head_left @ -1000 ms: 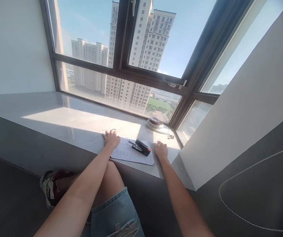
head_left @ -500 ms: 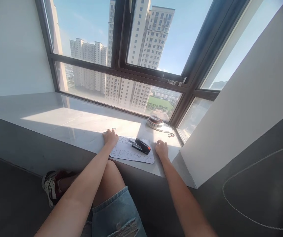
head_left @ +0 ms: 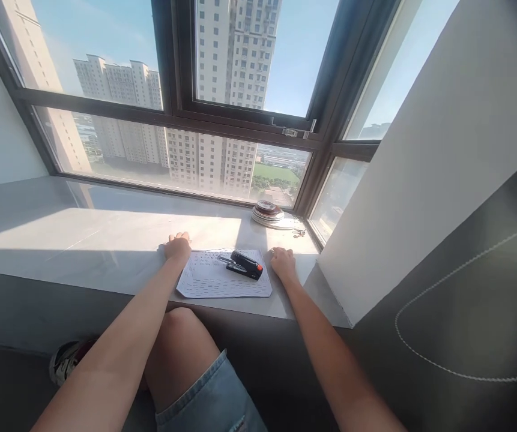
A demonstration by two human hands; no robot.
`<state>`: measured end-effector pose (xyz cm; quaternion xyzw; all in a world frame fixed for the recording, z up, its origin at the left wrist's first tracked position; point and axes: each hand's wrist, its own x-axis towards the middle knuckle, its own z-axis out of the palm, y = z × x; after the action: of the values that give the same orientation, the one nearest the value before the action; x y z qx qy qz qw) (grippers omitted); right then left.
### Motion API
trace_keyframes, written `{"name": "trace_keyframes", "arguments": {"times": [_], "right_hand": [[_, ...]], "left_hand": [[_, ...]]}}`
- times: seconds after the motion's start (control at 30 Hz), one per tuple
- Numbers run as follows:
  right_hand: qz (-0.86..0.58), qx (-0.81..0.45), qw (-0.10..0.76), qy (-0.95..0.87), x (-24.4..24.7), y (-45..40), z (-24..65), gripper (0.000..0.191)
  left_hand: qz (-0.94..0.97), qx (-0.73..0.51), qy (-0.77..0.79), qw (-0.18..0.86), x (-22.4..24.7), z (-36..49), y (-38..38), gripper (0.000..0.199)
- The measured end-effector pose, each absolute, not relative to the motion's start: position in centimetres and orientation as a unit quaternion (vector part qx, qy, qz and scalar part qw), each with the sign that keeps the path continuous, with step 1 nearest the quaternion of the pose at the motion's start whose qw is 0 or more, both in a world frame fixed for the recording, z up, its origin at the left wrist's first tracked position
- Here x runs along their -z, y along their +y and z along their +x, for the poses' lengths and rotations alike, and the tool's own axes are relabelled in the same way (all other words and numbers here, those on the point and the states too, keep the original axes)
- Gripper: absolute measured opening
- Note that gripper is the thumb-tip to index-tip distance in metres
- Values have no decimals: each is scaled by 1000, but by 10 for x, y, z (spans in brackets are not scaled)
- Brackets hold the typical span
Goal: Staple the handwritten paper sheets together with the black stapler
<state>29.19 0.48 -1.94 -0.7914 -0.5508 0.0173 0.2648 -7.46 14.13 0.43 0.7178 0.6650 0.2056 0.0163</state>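
A black stapler (head_left: 244,265) with a red-orange patch at one end lies on a sheaf of printed paper (head_left: 211,285). The paper rests on the pale window sill near its front edge. My left hand (head_left: 178,246) is at the paper's upper left corner, its fingers curled down against the sill. To the right of the paper, apart from it, my right hand (head_left: 283,262) rests on the sill with bent fingers. I see nothing held in either hand, though the undersides of both are hidden.
Behind my right hand, a stack of round dish-like items (head_left: 267,214) stands by the window corner, with small keys (head_left: 299,233) beside it. A dark window frame (head_left: 186,125) borders the sill (head_left: 105,264). A white wall (head_left: 402,180) rises at right; a cord (head_left: 424,360) hangs there.
The view has shifted, so the sill, paper and stapler sit farther left in the picture. Both hands stay beside the paper, and the stapler still lies on it.
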Motion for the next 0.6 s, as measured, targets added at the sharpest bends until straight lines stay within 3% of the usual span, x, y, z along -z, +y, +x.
{"name": "trace_keyframes", "arguments": {"times": [0.3,0.5,0.6], "right_hand": [[-775,-6,347,-529,23,7,293,39],[-709,49,476,-518,9,-4,288,33],[-647,25,495,-579,3,-14,275,31]], "left_hand": [[724,-254,641,22,-18,-65,133,37],[688,-358,625,88,-35,-34,113,36],[704,-393,578,123,-31,-4,85,33]]}}
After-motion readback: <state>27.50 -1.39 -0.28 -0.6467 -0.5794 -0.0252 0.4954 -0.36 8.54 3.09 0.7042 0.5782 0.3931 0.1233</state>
